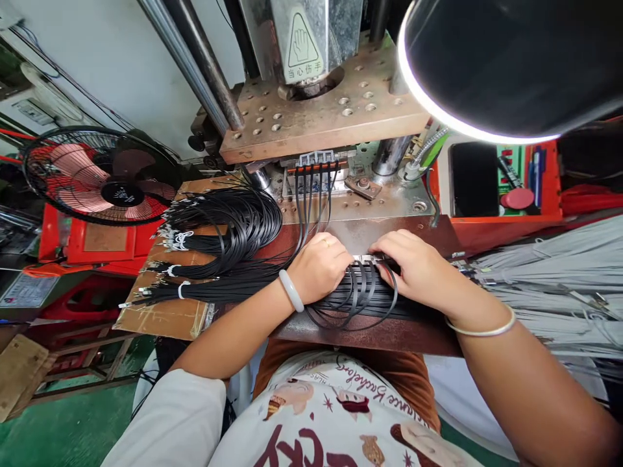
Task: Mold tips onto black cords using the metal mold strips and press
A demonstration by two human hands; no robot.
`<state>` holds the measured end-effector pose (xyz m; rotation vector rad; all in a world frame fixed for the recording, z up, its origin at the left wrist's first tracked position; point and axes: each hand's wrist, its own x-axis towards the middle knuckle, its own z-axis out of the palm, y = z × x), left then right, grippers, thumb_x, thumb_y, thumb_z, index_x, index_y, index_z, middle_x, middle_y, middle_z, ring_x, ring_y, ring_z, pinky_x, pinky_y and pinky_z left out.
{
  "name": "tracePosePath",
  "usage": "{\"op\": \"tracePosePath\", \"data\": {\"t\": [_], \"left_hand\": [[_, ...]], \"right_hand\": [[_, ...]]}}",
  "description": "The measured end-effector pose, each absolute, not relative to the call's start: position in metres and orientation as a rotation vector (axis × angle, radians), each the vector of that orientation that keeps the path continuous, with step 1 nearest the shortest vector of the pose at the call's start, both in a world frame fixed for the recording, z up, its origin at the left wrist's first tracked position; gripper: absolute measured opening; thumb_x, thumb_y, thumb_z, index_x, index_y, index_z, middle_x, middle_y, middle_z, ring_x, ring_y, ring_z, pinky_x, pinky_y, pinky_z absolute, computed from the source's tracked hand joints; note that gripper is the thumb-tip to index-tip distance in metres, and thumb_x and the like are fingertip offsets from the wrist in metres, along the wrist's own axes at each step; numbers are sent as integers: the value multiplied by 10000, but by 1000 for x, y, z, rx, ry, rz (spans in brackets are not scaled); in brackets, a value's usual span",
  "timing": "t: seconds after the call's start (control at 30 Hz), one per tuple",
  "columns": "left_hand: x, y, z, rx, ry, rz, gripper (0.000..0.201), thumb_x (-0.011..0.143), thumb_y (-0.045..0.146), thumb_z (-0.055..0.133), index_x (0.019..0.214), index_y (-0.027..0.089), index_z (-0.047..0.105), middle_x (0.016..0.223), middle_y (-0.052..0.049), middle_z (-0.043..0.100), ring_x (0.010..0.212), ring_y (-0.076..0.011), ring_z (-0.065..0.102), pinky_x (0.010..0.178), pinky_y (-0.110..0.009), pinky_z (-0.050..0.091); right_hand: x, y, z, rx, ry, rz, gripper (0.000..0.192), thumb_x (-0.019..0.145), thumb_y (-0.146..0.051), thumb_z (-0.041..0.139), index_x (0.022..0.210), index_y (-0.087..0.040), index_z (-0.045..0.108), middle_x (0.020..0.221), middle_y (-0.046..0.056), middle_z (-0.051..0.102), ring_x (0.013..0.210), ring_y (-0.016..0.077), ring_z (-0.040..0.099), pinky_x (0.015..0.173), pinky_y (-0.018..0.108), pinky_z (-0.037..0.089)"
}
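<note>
Several black cables [359, 285] loop up from the front of the work surface to a small shiny metal strip [365, 258] between my hands. My left hand [325, 264] is closed, its fingertips at the strip's left end; exactly what it pinches is hidden. My right hand [411, 263] has thumb and fingers bent round the rightmost black cable at the strip's other end. More black cables lie flat beneath both hands. Behind them, a grey clip-like holder [318, 157] sits in the press, with several black cables hanging from it.
A press plate [331, 126] on steel posts overhangs the back. Bundled black cables [233, 227] rest on cardboard [131, 318] at left, beside a fan [102, 175]. Grey cables [574, 259] lie at right below a red tray [516, 224]. A lamp [511, 58] hangs upper right.
</note>
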<state>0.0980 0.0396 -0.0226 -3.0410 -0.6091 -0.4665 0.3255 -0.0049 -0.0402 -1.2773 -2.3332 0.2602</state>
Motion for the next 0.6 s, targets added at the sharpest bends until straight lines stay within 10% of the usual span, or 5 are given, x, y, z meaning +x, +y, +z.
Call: {"op": "tracePosePath", "data": {"t": [0.27, 0.6], "left_hand": [[82, 55, -24, -3006, -1197, -932, 192, 896, 111, 528, 912, 141, 716, 905, -62, 740, 833, -152, 689, 777, -275, 552], [82, 48, 22, -2924, -1067, -1332, 125, 875, 194, 636, 898, 186, 759, 892, -52, 716, 807, -142, 661, 745, -273, 545]], "right_hand": [[323, -3, -42, -1446, -2401, -70, 214, 945, -275, 479, 886, -165, 653, 866, 107, 608, 851, 259, 474, 736, 387, 357], [323, 3, -15, -1334, -1920, 335, 210, 853, -233, 563, 1058, -214, 603, 889, 60, 648, 781, 219, 603, 734, 366, 485]]}}
